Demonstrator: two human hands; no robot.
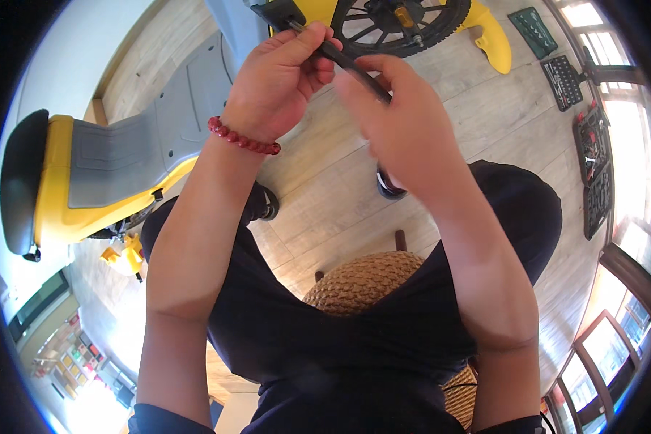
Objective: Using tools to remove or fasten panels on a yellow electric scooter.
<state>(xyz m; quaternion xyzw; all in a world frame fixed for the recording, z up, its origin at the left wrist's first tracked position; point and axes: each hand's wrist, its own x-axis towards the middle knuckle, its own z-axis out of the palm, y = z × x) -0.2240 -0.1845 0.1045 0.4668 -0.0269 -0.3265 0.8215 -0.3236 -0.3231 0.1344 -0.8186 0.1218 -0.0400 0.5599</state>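
My left hand (286, 79), a red bead bracelet at its wrist, pinches the upper part of a dark slim tool (351, 69), fingers curled. Its metal upper end meets a black part (273, 13) on a yellow body (316, 9). My right hand (405, 134) is closed on the tool's lower end, slightly blurred, with some fingers hidden. Just above and right of my hands lies a black spoked wheel with a tyre (369, 40).
A yellow-and-grey body with a black seat (123, 159) fills the left. At right lie a green pouch (529, 32), black tool cases (587, 145) and a yellow curved part (493, 47). A woven stool (365, 278) is between my legs on the wooden floor (311, 188).
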